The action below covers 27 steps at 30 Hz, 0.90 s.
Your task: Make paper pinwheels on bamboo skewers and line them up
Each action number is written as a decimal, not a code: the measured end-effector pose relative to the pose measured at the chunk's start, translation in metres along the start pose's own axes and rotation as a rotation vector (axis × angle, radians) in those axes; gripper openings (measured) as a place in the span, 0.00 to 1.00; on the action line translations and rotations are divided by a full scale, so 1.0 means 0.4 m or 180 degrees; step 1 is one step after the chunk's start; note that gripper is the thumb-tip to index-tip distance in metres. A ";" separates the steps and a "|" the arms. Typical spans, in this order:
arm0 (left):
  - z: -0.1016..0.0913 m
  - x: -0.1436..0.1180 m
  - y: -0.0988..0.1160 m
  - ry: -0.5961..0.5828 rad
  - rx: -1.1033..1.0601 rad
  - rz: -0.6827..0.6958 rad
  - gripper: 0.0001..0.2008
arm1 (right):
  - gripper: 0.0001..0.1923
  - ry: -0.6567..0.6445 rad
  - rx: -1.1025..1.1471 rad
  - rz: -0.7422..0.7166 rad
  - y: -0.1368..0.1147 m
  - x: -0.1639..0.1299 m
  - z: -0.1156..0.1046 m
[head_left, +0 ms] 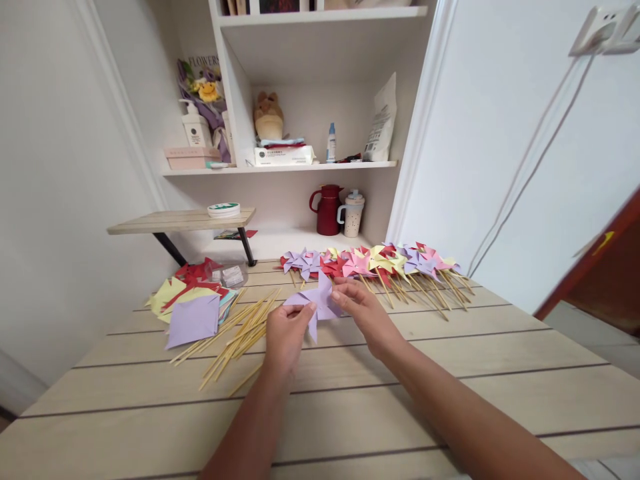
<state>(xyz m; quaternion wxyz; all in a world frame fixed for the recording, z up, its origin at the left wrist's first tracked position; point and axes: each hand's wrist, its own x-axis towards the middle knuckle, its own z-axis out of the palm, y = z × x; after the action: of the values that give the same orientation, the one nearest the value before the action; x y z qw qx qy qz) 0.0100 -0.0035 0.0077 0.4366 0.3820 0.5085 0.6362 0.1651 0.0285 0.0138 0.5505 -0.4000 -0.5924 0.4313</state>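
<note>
A purple paper pinwheel point(319, 301) is held above the wooden table point(350, 413) between both hands. My left hand point(285, 337) pinches its lower left side. My right hand point(361, 312) grips its right edge with the fingertips. A loose pile of thin wooden sticks point(239, 331) lies just left of my left hand. Behind the hands, a row of finished pinwheels point(375, 263) in purple, red, pink and yellow lies on sticks.
A stack of coloured paper squares point(193, 303), purple on top, sits at the left. A small clear box point(233, 275) is behind it. A low wooden shelf point(180, 221) with a tape roll point(223, 210), a red jug point(327, 210) and a mug point(353, 213) stand at the back.
</note>
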 end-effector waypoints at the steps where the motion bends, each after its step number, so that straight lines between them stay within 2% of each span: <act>1: 0.002 -0.001 0.001 -0.0028 0.0047 0.0067 0.12 | 0.15 -0.0008 -0.0008 -0.0017 -0.001 -0.001 0.002; 6: 0.009 0.001 -0.008 -0.0195 0.0322 0.0518 0.08 | 0.11 -0.0292 -0.0011 -0.0060 0.001 -0.004 0.004; 9: 0.008 0.002 -0.015 -0.0214 0.0455 0.0660 0.07 | 0.08 -0.0322 -0.0064 -0.0079 0.004 -0.003 0.002; 16: 0.013 -0.001 -0.010 0.0009 0.0456 0.0634 0.09 | 0.09 -0.0240 0.0084 0.0197 0.015 -0.002 0.005; 27: 0.013 -0.003 -0.004 -0.0058 0.0663 0.0722 0.08 | 0.10 -0.0291 0.0142 0.0236 0.014 -0.003 0.007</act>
<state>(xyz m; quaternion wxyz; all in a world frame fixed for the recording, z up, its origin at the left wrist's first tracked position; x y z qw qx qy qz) 0.0156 -0.0029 0.0071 0.3245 0.4860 0.5214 0.6218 0.1623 0.0286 0.0082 0.5153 -0.3892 -0.5919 0.4823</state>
